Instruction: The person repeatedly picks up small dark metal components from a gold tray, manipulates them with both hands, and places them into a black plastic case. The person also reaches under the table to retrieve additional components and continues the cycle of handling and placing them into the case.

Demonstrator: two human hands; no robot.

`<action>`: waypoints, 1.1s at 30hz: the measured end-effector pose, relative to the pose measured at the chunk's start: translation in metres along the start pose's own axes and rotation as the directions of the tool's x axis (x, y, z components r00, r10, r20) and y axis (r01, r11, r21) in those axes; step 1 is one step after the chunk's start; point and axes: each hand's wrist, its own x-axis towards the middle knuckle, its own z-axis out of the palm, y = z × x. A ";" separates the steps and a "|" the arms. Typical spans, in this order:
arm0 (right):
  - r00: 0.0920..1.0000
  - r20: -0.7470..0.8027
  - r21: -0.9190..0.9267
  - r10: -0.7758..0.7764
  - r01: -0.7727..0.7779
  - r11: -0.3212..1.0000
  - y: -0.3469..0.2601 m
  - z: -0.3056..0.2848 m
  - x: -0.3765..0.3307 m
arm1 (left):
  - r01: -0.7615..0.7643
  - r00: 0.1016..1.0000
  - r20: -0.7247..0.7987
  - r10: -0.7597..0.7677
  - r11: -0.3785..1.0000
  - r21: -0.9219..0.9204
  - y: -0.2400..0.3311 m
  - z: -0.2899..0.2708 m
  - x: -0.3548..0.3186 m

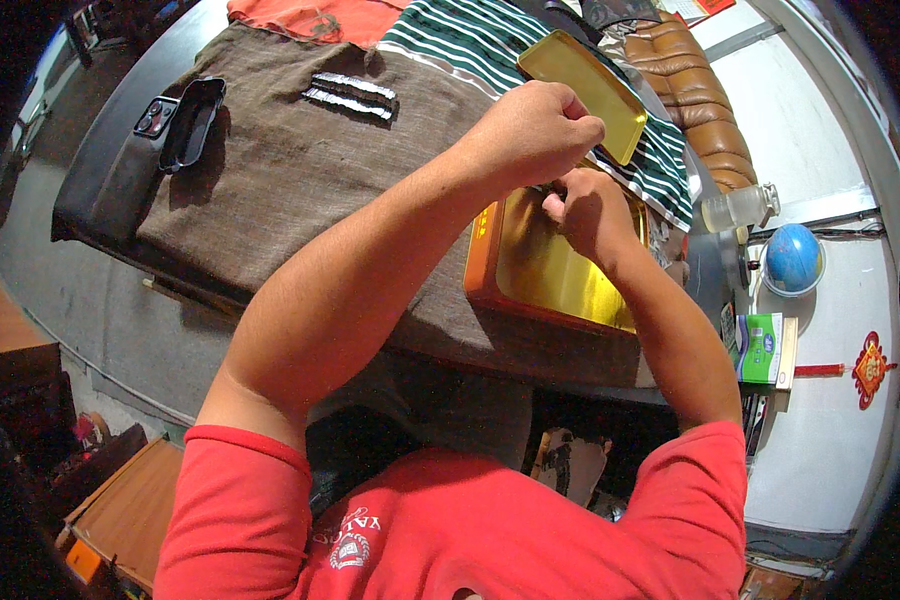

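A rectangular tin [545, 255] with a shiny gold inside and an orange-brown outer wall stands on the table in front of me. Its likely lid, a flat gold panel [595, 95], lies beyond it on a striped cloth. My left hand [538, 125] is closed above the tin's far edge, thumb and fingers pressed together. Just nearer, my right hand [598, 212] hangs over the tin with its fingers curled inward. Whatever either hand pinches is hidden or too small to name.
Brown cloth [270, 190] covers the table, with green-and-white striped cloth [460, 45] and orange cloth [315, 18] behind. A phone [155, 118], open black case [192, 125] and silver-black strips [350, 95] lie left. A glass jar [738, 208] and globe [793, 260] stand right.
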 end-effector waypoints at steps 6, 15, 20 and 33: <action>0.998 -0.026 0.076 0.060 -0.058 0.995 0.006 0.004 -0.002 | -0.028 0.999 -0.019 0.028 1.000 0.005 -0.004 0.002 0.002; 0.995 -0.076 0.147 0.066 -0.054 0.988 0.004 0.005 0.010 | -0.020 1.000 -0.014 0.021 0.999 0.045 -0.008 0.003 0.004; 0.991 -0.107 0.146 0.086 -0.070 0.987 0.000 0.007 0.011 | -0.024 1.000 -0.004 0.024 1.000 -0.012 -0.008 0.002 0.004; 0.997 -0.040 0.308 0.068 -0.053 0.950 0.004 -0.004 0.003 | -0.006 1.000 -0.005 0.006 1.000 -0.001 -0.005 0.001 0.002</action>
